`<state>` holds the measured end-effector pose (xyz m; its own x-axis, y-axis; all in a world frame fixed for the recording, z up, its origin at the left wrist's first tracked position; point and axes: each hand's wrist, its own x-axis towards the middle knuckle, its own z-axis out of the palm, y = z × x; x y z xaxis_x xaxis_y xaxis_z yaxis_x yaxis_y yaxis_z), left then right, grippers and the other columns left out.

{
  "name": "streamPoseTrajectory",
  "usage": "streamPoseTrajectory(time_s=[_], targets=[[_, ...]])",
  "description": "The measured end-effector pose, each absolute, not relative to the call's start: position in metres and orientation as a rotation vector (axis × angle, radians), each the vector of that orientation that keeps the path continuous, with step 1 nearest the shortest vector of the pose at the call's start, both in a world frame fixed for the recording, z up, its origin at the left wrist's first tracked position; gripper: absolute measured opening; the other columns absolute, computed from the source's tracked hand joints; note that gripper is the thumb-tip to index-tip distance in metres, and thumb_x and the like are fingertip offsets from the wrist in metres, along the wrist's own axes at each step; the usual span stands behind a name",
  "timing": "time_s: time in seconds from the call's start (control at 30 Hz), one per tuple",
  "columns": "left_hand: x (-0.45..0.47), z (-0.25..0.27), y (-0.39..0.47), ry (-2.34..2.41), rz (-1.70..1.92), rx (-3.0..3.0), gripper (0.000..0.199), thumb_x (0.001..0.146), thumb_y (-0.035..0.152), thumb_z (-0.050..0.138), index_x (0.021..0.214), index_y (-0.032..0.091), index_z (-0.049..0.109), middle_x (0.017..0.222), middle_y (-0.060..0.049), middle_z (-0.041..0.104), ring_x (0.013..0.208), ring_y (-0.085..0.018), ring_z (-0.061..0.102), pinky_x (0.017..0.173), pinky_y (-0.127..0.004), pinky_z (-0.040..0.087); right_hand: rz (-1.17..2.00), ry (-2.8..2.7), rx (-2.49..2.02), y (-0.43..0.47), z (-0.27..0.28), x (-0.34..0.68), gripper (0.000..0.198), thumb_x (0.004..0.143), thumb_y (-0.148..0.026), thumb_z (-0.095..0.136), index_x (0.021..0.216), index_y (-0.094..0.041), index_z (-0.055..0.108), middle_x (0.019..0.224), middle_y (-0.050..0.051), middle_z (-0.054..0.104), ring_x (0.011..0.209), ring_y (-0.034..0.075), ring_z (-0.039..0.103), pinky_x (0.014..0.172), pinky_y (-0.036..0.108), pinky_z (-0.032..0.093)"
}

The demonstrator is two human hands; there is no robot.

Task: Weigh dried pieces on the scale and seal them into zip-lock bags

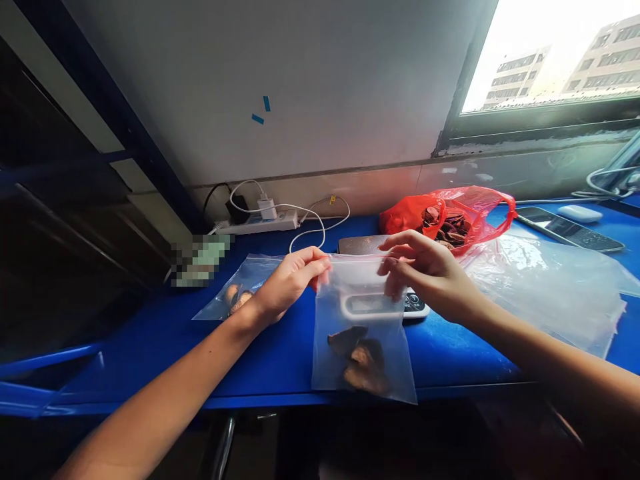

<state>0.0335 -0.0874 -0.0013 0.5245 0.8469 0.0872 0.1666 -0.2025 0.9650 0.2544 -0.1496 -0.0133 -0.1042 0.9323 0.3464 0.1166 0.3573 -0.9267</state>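
A clear zip-lock bag (360,313) hangs upright at the table's front edge, with several brown dried slices (367,367) at its bottom. My left hand (295,280) pinches the bag's upper left corner. At the upper right corner, my right hand (425,270) has its thumb and curled fingers on the bag; the fingertips are slightly blurred. Behind the bag stands a white kitchen scale (417,307) with a dark plate, partly hidden. Another zip-lock bag (265,267) with brown pieces lies flat beyond my left wrist.
A red plastic bag (405,217) of dark dried slices sits at the back. Flat clear bags (545,287) lie at right, near a phone (570,229) and a white case (580,213). A power strip (270,223) with cables runs along the wall. The blue table (260,373) ends just below my hands.
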Motion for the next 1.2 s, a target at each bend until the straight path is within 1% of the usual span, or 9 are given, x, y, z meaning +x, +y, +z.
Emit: streamPoseTrajectory(time_s=[0.13, 0.27, 0.4, 0.5, 0.63, 0.73, 0.83, 1.03, 1.2], targets=[[0.031, 0.000, -0.087, 0.881, 0.869, 1.810, 0.020, 0.083, 0.032, 0.059, 0.072, 0.016, 0.055, 0.065, 0.003, 0.053, 0.061, -0.010, 0.046, 0.062, -0.024, 0.039, 0.599, -1.664, -1.122, -0.146, -0.019, 0.257, 0.017, 0.088, -0.030, 0.056, 0.101, -0.018, 0.055, 0.083, 0.003, 0.064, 0.072, 0.013, 0.065, 0.062, 0.027, 0.053], [0.032, 0.001, -0.097, 0.989, 0.885, 2.150, 0.018, 0.085, 0.031, 0.058, 0.075, 0.017, 0.063, 0.072, -0.001, 0.064, 0.068, -0.014, 0.056, 0.064, -0.026, 0.042, 0.112, -1.893, -1.118, -0.146, -0.023, 0.257, 0.017, 0.088, -0.023, 0.055, 0.104, -0.018, 0.057, 0.096, 0.008, 0.066, 0.089, 0.018, 0.062, 0.077, 0.033, 0.050], [0.037, -0.004, -0.112, 0.898, 0.916, 2.485, 0.016, 0.089, 0.024, 0.055, 0.079, 0.019, 0.066, 0.078, -0.003, 0.070, 0.072, -0.016, 0.062, 0.069, -0.028, 0.045, -0.136, -2.142, -1.088, -0.153, -0.022, 0.249, 0.018, 0.089, -0.025, 0.056, 0.105, -0.018, 0.060, 0.094, 0.009, 0.066, 0.088, 0.021, 0.057, 0.079, 0.037, 0.044], [0.041, -0.009, -0.119, 0.745, 0.903, 2.658, 0.018, 0.093, 0.023, 0.052, 0.083, 0.019, 0.066, 0.080, -0.003, 0.070, 0.075, -0.016, 0.063, 0.073, -0.029, 0.046, -0.188, -2.255, -1.074, -0.158, -0.022, 0.242, 0.010, 0.088, -0.017, 0.053, 0.091, -0.017, 0.063, 0.083, 0.006, 0.065, 0.080, 0.019, 0.055, 0.076, 0.035, 0.041], [0.043, -0.013, -0.120, 0.725, 0.830, 2.794, 0.024, 0.096, 0.025, 0.047, 0.084, 0.016, 0.065, 0.080, -0.006, 0.069, 0.075, -0.017, 0.062, 0.073, -0.029, 0.045, -0.183, -2.235, -1.102, -0.159, -0.024, 0.236, 0.011, 0.083, -0.011, 0.053, 0.077, -0.016, 0.060, 0.074, 0.003, 0.063, 0.072, 0.015, 0.052, 0.073, 0.032, 0.037], [0.041, -0.013, -0.116, 0.702, 0.654, 2.914, 0.029, 0.097, 0.026, 0.042, 0.084, 0.014, 0.065, 0.080, -0.008, 0.068, 0.075, -0.019, 0.061, 0.071, -0.030, 0.044, -0.159, -2.244, -1.083, -0.157, -0.026, 0.235, 0.013, 0.082, -0.011, 0.052, 0.073, -0.017, 0.059, 0.071, 0.002, 0.061, 0.070, 0.014, 0.050, 0.072, 0.030, 0.034], [0.039, -0.010, -0.112, 0.552, 0.528, 2.968, 0.025, 0.094, 0.022, 0.042, 0.086, 0.015, 0.064, 0.077, -0.007, 0.065, 0.073, -0.019, 0.058, 0.068, -0.030, 0.042, -0.139, -2.264, -1.048, -0.158, -0.028, 0.234, 0.014, 0.083, -0.014, 0.052, 0.071, -0.017, 0.057, 0.067, 0.001, 0.059, 0.069, 0.014, 0.048, 0.070, 0.030, 0.032], [0.034, 0.000, -0.110, 0.368, 0.567, 2.897, 0.027, 0.091, 0.022, 0.043, 0.071, 0.017, 0.062, 0.064, -0.004, 0.058, 0.061, -0.015, 0.051, 0.060, -0.028, 0.038, -0.097, -2.268, -0.955, -0.163, -0.023, 0.234, 0.012, 0.083, -0.015, 0.053, 0.072, -0.019, 0.056, 0.065, -0.001, 0.059, 0.068, 0.013, 0.048, 0.069, 0.030, 0.031], [0.025, 0.014, -0.110, 0.410, 0.666, 2.823, 0.029, 0.088, 0.024, 0.043, 0.065, 0.019, 0.060, 0.057, -0.002, 0.055, 0.053, -0.014, 0.047, 0.057, -0.028, 0.039, -0.127, -2.202, -0.917, -0.160, -0.015, 0.237, 0.009, 0.081, -0.014, 0.054, 0.074, -0.019, 0.057, 0.065, -0.002, 0.061, 0.068, 0.013, 0.050, 0.068, 0.030, 0.032]])
